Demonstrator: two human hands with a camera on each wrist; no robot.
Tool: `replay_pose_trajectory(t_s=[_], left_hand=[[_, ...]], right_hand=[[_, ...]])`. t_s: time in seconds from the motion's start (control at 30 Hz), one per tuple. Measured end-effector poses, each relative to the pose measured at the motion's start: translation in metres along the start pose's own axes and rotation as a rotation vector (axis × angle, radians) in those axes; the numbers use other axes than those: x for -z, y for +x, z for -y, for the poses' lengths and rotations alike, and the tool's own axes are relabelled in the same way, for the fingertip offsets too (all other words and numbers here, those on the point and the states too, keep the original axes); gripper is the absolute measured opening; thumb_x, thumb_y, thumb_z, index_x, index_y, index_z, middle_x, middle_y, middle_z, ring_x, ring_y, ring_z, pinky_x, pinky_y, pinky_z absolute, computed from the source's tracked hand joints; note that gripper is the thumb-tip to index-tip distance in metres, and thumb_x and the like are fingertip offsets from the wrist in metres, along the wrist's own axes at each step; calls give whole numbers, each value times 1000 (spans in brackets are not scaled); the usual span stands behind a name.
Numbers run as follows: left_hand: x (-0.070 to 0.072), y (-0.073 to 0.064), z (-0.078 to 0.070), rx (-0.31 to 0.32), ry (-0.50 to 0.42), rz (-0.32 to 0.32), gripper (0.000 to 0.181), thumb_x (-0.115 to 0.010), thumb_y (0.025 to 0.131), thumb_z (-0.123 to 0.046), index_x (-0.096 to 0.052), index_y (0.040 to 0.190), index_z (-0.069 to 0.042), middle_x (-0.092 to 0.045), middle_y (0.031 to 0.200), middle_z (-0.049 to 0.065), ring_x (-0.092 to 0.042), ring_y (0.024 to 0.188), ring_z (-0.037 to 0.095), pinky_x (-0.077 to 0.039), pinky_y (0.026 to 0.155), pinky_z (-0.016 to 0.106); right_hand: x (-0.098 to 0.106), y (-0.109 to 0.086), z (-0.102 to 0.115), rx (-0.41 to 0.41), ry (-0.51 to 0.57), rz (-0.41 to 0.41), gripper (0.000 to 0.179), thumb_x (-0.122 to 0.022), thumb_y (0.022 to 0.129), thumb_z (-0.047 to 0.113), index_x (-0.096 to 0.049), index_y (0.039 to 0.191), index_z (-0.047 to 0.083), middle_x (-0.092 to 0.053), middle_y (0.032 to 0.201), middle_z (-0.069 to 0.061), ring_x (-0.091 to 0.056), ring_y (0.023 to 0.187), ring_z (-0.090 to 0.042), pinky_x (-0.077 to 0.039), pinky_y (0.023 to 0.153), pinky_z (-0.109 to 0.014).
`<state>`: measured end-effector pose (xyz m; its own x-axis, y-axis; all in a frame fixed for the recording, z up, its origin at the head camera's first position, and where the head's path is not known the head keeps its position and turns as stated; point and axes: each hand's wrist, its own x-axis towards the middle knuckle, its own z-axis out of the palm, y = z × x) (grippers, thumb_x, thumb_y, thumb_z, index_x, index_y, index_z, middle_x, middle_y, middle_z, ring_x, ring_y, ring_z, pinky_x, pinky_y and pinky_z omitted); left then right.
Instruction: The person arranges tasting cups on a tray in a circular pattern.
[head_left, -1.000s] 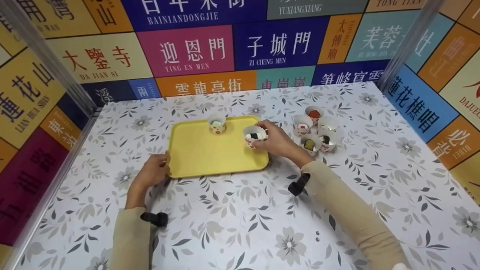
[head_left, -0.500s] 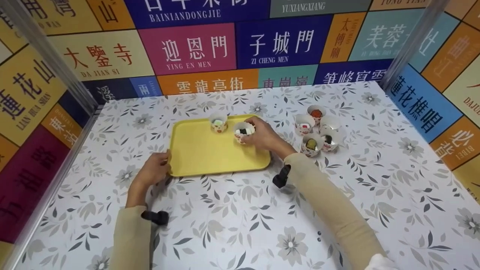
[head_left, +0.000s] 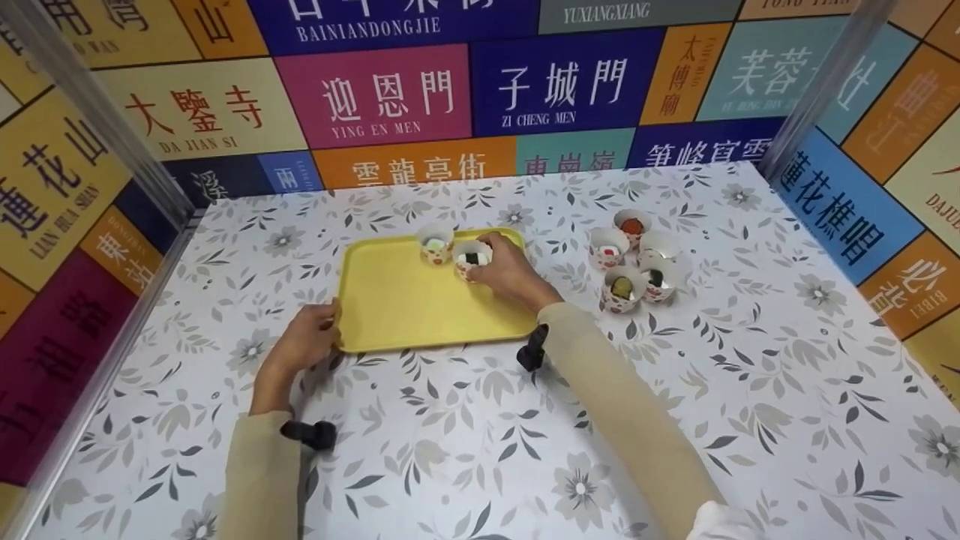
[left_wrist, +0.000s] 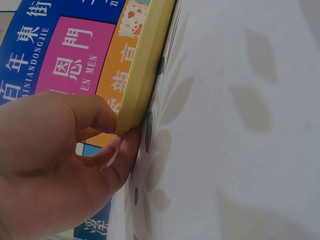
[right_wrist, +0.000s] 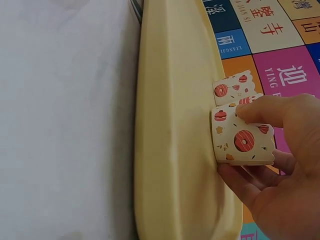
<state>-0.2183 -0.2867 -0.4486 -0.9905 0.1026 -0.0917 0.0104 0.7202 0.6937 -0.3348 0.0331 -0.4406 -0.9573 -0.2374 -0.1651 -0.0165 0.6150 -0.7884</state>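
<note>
My left hand point(head_left: 304, 337) pinches the left edge of a yellow tray point(head_left: 409, 315); in the left wrist view the thumb and fingers meet at its corner. Over the tray's back half, my right hand point(head_left: 511, 271) grips a paper baking cup point(right_wrist: 242, 137) printed with doughnuts. Inside that cup shows a white piece with a black band, like a small sushi. The cup's base is right at the tray surface in the right wrist view. Just left of it stands another paper cup point(head_left: 435, 247) with something pale green and white inside.
Right of the tray, several paper cups stand close together on the floral tablecloth point(head_left: 480, 450). One cup point(head_left: 632, 229) holds something orange-red, another point(head_left: 621, 291) something yellow-green, a third point(head_left: 656, 281) something dark. Panels with printed signs point(head_left: 375, 97) rise behind and at both sides.
The right hand has carried its cup leftward over the tray, from the tray's right side to beside the other cup. The left hand has stayed at the tray's edge.
</note>
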Motion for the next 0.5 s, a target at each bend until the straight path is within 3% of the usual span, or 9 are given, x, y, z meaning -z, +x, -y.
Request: replay_pose_trajectory(t_s=[0.13, 0.2, 0.27, 0.37, 0.43, 0.5], left_hand=[[0, -1, -1, 41, 21, 9, 54, -46, 95, 1, -37, 148, 3, -43, 146, 33, -54, 116, 38, -48, 87, 38], [1, -2, -1, 8, -4, 10, 54, -45, 93, 4, -40, 147, 5, -46, 145, 34, -56, 112, 38, -48, 84, 37], [1, -2, 0, -28, -28, 14, 54, -44, 92, 6, -41, 146, 7, -50, 140, 35, -61, 94, 33, -48, 72, 33], [2, -2, 1, -55, -67, 28, 55, -42, 92, 9, -41, 146, 7, -53, 137, 34, -57, 70, 22, -43, 56, 26], [2, -2, 2, -49, -62, 30, 56, -42, 92, 8, -39, 147, 6, -52, 139, 34, -57, 72, 20, -43, 57, 25], [1, -2, 2, -35, -62, 30, 56, -43, 92, 8, -38, 148, 6, -50, 142, 33, -62, 83, 25, -44, 59, 24]], right_hand=[[-1, 3, 2, -1, 6, -3, 72, -72, 89, 24, -37, 151, 12, -38, 157, -11, -40, 143, -27, -36, 117, -42], [-1, 3, 2, 4, 6, -4, 72, -72, 90, 24, -36, 152, 12, -37, 158, -9, -38, 145, -26, -36, 117, -42], [-1, 3, 3, 10, 5, -4, 72, -72, 90, 24, -36, 152, 13, -37, 158, -9, -38, 145, -26, -36, 117, -41], [-2, 3, 5, 17, 2, -6, 73, -71, 91, 24, -34, 153, 13, -38, 158, -9, -40, 144, -25, -38, 116, -41], [-4, 3, 6, 19, 6, -7, 74, -71, 91, 23, -33, 153, 11, -39, 156, -11, -45, 138, -25, -41, 113, -40], [-5, 4, 7, 19, 13, -9, 74, -70, 92, 21, -31, 154, 10, -40, 155, -12, -51, 128, -26, -44, 106, -39]])
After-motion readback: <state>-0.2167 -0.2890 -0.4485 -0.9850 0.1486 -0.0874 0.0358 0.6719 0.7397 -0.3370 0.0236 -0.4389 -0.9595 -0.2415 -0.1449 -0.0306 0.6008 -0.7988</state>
